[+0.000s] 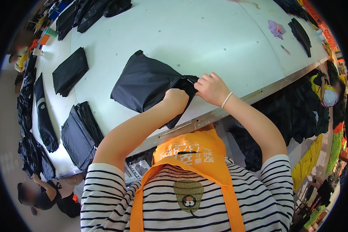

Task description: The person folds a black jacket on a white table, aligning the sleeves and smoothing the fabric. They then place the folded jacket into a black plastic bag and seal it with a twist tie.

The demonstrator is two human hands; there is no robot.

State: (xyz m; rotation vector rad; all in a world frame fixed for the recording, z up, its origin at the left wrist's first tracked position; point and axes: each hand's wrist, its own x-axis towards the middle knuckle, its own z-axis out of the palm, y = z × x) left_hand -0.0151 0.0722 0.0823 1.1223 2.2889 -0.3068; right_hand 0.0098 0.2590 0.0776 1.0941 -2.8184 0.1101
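A black garment (145, 83) lies spread on the white table (205, 34) in front of me. My left hand (176, 98) is closed over its near edge, fist down on the cloth. Just right of it, my right hand (212, 88) pinches the same bunched edge where the fabric folds over; a bead bracelet sits on that wrist. A dark strip of the garment hangs down toward the table's metal front rim (205, 118).
Folded black garments lie in stacks at the left (69, 71) and lower left (80, 135), more at the far edge (92, 11) and far right (301, 34). A purple cloth (276, 29) lies beyond. One person crouches at lower left (46, 193), another stands at right (330, 92).
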